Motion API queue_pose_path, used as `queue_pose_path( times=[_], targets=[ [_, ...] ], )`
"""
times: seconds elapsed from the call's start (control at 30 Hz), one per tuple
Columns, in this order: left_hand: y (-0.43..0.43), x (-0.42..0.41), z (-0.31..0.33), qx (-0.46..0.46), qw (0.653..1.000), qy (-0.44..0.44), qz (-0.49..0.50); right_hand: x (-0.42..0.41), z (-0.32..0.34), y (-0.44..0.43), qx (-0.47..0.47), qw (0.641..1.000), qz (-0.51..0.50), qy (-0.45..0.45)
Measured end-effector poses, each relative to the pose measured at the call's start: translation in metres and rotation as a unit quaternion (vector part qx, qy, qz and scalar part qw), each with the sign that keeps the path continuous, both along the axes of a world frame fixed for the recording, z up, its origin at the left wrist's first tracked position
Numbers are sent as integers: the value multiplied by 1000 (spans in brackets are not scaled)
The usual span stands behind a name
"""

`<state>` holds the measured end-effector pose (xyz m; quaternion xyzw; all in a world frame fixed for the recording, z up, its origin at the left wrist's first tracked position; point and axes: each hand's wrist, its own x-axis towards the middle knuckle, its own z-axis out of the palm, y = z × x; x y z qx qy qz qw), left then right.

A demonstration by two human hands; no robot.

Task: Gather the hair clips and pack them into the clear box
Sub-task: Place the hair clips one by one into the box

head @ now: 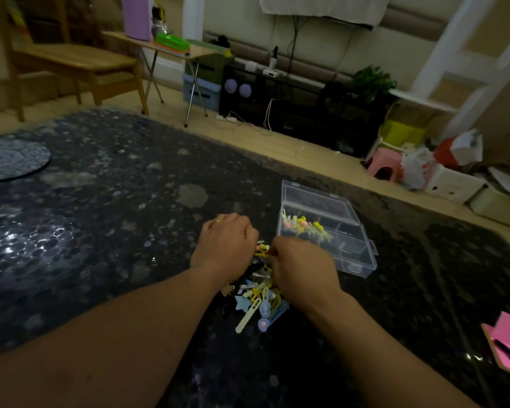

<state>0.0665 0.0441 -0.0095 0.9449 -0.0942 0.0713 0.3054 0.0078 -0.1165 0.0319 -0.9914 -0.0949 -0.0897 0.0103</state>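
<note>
Clips (259,301) piled just left of clear box (324,228), some already inside; right hand (301,266) nearer box, left hand (226,245) beside it, both curled over pile, grip hidden.

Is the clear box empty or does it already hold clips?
Partly filled: the open clear box holds a few hair clips at its left end; the rest looks empty.

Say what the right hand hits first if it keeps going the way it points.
Likely the left hand: the right hand points left and forward over the pile of pastel plastic hair clips, knuckles almost meeting. Depth is unclear.
</note>
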Motion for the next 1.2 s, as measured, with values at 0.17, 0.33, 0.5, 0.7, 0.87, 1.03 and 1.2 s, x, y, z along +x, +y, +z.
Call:
queue_pose_path(
  times=[0.17,0.33,0.5,0.7,0.87,1.03,1.2],
  targets=[
    [0,1,-1,4,1000,-1,2,-18,4,-19,124,990,-34,54],
    [0,1,-2,-3,1000,3,0,-24,12,-29,136,988,-47,62],
    [0,3,-3,8,1000,-6,1,-8,33,-49,263,962,-67,31],
    [-1,4,-7,15,1000,-23,6,54,59,-112,248,954,-171,3],
    [-1,2,-5,9,1000,-22,6,95,42,-130,110,970,-188,104],
    [-1,2,-4,19,1000,-22,2,124,30,-129,91,962,-208,148],
    [0,1,-3,37,999,-14,-5,132,25,-124,94,955,-229,164]
  ],
)
